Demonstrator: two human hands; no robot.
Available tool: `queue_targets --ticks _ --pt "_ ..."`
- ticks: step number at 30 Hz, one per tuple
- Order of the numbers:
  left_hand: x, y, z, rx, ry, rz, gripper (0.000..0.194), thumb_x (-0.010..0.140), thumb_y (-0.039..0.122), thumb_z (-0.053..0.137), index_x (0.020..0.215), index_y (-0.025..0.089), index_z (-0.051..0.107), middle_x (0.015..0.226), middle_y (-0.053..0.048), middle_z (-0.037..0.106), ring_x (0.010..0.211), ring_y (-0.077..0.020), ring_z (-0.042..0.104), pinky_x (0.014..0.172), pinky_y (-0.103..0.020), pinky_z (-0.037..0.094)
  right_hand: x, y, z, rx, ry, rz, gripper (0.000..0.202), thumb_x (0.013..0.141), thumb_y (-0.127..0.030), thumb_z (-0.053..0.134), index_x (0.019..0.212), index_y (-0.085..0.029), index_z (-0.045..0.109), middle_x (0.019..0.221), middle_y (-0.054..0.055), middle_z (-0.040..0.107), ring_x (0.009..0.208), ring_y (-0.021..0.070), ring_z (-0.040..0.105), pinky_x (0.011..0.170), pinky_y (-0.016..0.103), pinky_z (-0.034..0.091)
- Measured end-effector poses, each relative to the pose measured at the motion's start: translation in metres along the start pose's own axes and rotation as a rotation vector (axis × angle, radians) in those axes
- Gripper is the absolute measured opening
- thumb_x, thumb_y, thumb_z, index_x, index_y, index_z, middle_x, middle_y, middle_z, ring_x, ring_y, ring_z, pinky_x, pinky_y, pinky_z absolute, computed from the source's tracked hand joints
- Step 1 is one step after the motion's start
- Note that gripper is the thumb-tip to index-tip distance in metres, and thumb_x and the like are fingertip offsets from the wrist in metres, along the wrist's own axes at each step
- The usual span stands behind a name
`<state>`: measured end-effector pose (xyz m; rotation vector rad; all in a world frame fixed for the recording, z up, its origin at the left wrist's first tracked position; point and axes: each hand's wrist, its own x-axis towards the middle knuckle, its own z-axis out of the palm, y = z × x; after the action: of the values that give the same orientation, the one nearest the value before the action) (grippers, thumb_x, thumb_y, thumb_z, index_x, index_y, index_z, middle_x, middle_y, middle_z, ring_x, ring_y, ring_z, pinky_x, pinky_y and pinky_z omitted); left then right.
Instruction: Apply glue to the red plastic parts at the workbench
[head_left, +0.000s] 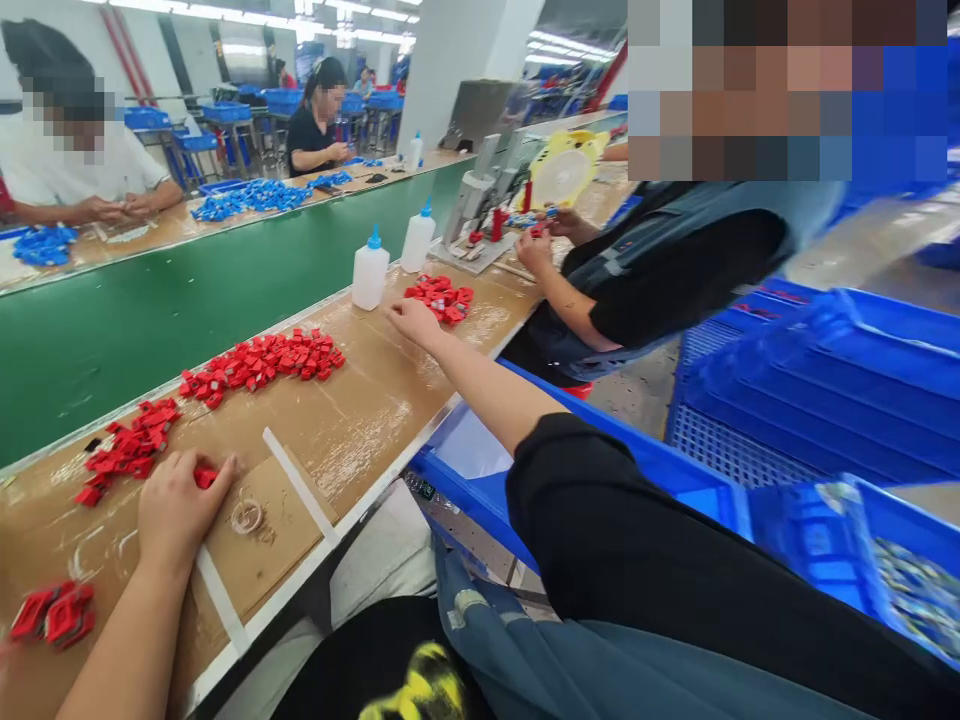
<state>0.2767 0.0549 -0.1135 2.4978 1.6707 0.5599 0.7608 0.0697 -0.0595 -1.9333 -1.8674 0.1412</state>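
My left hand [176, 505] rests on the bench at the lower left, its fingers curled around a red part [205, 474]. Beside it lies a cardboard pad [266, 535] crossed by white tape. My right arm reaches forward, and my right hand [415, 322] is over the bench between a white bottle with a blue cap [370, 275] and a small red pile [441, 298]. Its fingers are bent, and whatever they might hold is hidden. A long heap of red parts [262, 362] stretches along the bench, with a nearer heap [133, 445] by my left hand.
Several red pieces [56, 612] lie at the lower left. A green belt [187, 300] runs behind the bench. A second bottle [418, 240] stands near a metal press [480, 200]. At right, a co-worker's arm [574, 300] is close; blue crates [817, 390] stand beyond.
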Motion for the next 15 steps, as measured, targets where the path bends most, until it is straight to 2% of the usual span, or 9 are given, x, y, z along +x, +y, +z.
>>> queue_targets --ticks 3,5,7,9,10,12,15 --pt "0.002 -0.009 -0.003 -0.312 0.058 -0.103 0.043 0.093 0.062 0.051 0.082 0.022 0.061 0.081 -0.003 0.063 0.078 -0.0219 0.060 0.074 -0.033 0.045 -0.001 -0.060 0.033 0.063 -0.049 -0.094 0.041 0.107 -0.034 0.050 0.075 -0.012 0.062 0.068 0.002 0.057 0.064 0.0090 0.046 0.066 0.029 0.030" --pt "0.002 -0.016 -0.003 -0.498 0.157 -0.157 0.041 0.093 0.060 0.053 0.092 0.020 0.062 0.085 -0.002 0.064 0.077 -0.0194 0.060 0.075 -0.031 0.047 -0.005 -0.114 0.053 0.142 -0.123 -0.257 0.042 0.104 -0.046 0.056 0.077 -0.014 0.062 0.069 -0.001 0.058 0.064 0.0079 0.046 0.065 0.028 0.029" --pt "0.001 -0.021 -0.004 -0.586 0.231 -0.190 0.045 0.089 0.060 0.061 0.108 0.019 0.063 0.098 -0.004 0.066 0.082 -0.0186 0.062 0.077 -0.030 0.049 -0.009 -0.170 0.067 0.243 -0.253 -0.501 0.049 0.101 -0.057 0.057 0.077 -0.015 0.062 0.069 -0.002 0.059 0.064 0.0089 0.046 0.063 0.027 0.027" --pt "-0.001 -0.024 -0.004 -0.606 0.243 -0.192 0.054 0.084 0.058 0.070 0.121 0.019 0.063 0.110 -0.006 0.066 0.090 -0.0191 0.063 0.082 -0.030 0.051 -0.014 -0.215 0.079 0.246 -0.413 -0.649 0.060 0.098 -0.067 0.056 0.069 -0.016 0.059 0.062 -0.002 0.055 0.059 0.0099 0.042 0.061 0.028 0.024" --pt "-0.002 -0.024 -0.004 -0.605 0.234 -0.183 0.056 0.082 0.056 0.072 0.123 0.019 0.062 0.113 -0.007 0.066 0.093 -0.0196 0.063 0.085 -0.031 0.051 -0.016 -0.232 0.085 0.229 -0.475 -0.689 0.064 0.097 -0.070 0.054 0.064 -0.015 0.057 0.059 -0.002 0.053 0.057 0.0102 0.039 0.060 0.029 0.022" --pt "-0.004 -0.024 -0.003 -0.617 0.203 -0.146 0.051 0.081 0.052 0.074 0.119 0.020 0.063 0.113 -0.006 0.066 0.097 -0.0200 0.063 0.090 -0.032 0.050 -0.022 -0.249 0.096 0.222 -0.548 -0.746 0.068 0.098 -0.071 0.050 0.059 -0.015 0.053 0.054 -0.002 0.048 0.054 0.0104 0.034 0.059 0.029 0.019" --pt "-0.005 -0.021 0.000 -0.675 0.150 -0.085 0.042 0.082 0.048 0.077 0.110 0.021 0.059 0.107 -0.004 0.067 0.097 -0.0192 0.063 0.092 -0.032 0.049 -0.027 -0.248 0.113 0.291 -0.649 -0.847 0.063 0.101 -0.064 0.048 0.060 -0.016 0.050 0.053 -0.003 0.043 0.054 0.0102 0.032 0.059 0.030 0.020"
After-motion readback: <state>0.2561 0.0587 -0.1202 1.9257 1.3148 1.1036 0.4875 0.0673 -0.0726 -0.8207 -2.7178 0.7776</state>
